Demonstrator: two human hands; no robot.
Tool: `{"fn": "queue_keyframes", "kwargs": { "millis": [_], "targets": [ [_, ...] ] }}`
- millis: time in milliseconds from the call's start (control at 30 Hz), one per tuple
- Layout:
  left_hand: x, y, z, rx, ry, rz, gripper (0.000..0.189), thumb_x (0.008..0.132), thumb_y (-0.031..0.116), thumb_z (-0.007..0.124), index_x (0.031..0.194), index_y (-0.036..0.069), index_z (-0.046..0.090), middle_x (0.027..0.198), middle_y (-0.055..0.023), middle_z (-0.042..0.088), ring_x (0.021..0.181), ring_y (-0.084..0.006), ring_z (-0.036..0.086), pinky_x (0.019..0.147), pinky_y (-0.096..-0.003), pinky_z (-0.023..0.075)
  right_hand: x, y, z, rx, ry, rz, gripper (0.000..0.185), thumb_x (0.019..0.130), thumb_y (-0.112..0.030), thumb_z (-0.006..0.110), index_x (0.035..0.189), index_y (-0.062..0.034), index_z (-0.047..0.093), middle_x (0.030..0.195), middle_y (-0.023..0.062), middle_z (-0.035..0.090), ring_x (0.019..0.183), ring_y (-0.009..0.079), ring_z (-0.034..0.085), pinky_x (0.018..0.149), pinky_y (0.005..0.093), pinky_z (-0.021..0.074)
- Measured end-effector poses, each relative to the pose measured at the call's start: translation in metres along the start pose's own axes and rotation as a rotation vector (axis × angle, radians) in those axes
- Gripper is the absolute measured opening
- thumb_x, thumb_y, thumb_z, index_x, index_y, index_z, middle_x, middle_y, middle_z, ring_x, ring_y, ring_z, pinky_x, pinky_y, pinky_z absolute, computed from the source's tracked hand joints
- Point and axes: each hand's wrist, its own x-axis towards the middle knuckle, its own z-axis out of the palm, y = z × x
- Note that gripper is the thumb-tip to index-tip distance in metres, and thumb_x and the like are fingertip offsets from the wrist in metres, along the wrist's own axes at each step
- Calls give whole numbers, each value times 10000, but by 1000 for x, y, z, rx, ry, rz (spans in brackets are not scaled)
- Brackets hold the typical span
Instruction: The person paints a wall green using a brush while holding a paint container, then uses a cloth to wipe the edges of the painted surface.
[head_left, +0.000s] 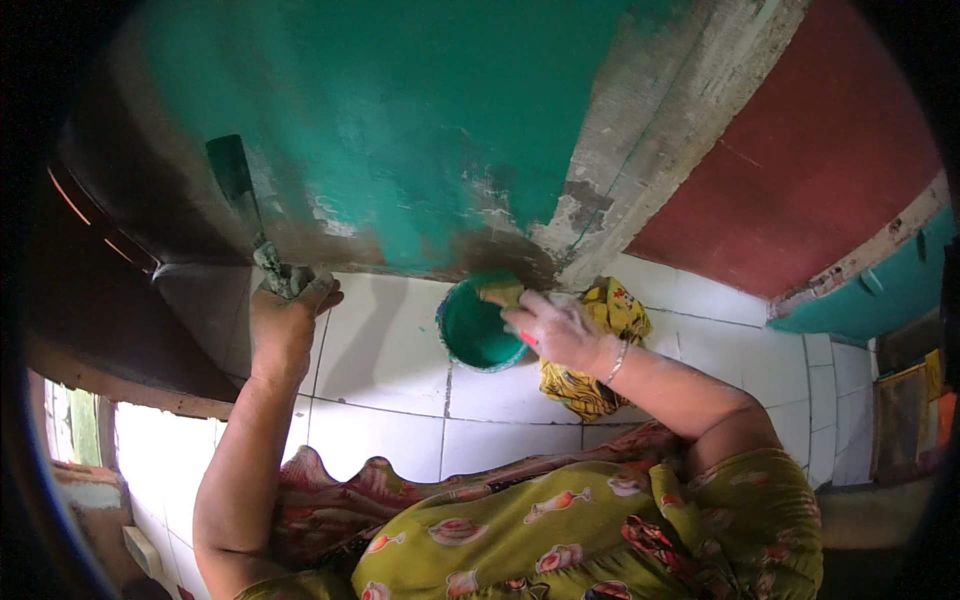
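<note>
My left hand (296, 300) is closed around the crusted handle of a putty knife (236, 176), its broad dark blade pointing up in front of the wall. In my right hand (559, 326) is a paintbrush (501, 291), held over the far rim of a round bucket of green paint (480, 330); the bristles are blurred. Pale residue covers the fingers of this hand. Just beyond the bucket rises a green painted wall (450, 112) with bare grey and brown patches low down. A yellow patterned cloth (577, 390) lies partly beneath my right hand and wrist.
White tiles (382, 360) cover the floor. A rough grey plaster strip (645, 150) divides the green wall from a dark red panel (795, 150). At the left stands a dark curved surface (150, 322). A framed item (900, 420) is at the far right.
</note>
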Motion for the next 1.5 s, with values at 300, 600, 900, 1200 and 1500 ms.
{"fn": "queue_keyframes", "kwargs": {
  "millis": [300,600,900,1200,1500],
  "targets": [
    [-2,4,8,0,-6,10,72,852,2,645,864,-11,575,853,-67,579,785,-190,642,762,-337,586,23,36,-119,-291,228,104,220,761,-77,680,980,-86,684,879,141,605,716,338,632,625,417,535],
    [7,-12,1,46,-27,20,129,848,1,622,965,-37,585,870,-109,614,806,-239,663,767,-383,590,34,18,-222,-461,590,17,185,748,-21,686,930,-57,689,803,126,598,689,313,613,608,376,512],
    [8,-10,18,49,-36,2,105,850,21,659,798,-17,576,810,-100,608,739,-195,645,759,-348,587,7,8,-132,-256,275,15,169,754,-69,678,919,-96,709,819,119,603,672,291,628,582,393,527],
    [14,-23,12,69,-40,-17,76,850,2,648,867,-45,590,835,-121,622,753,-213,659,753,-354,590,30,44,-178,-308,389,110,127,761,-51,678,888,-66,688,800,126,594,673,317,612,593,397,505],
    [16,-33,11,56,-29,-44,76,846,-21,639,891,-59,589,839,-130,624,757,-225,662,733,-364,599,38,17,-251,-687,806,-107,246,698,-29,740,936,-80,707,808,81,574,676,230,587,580,325,499]
  ]
}}
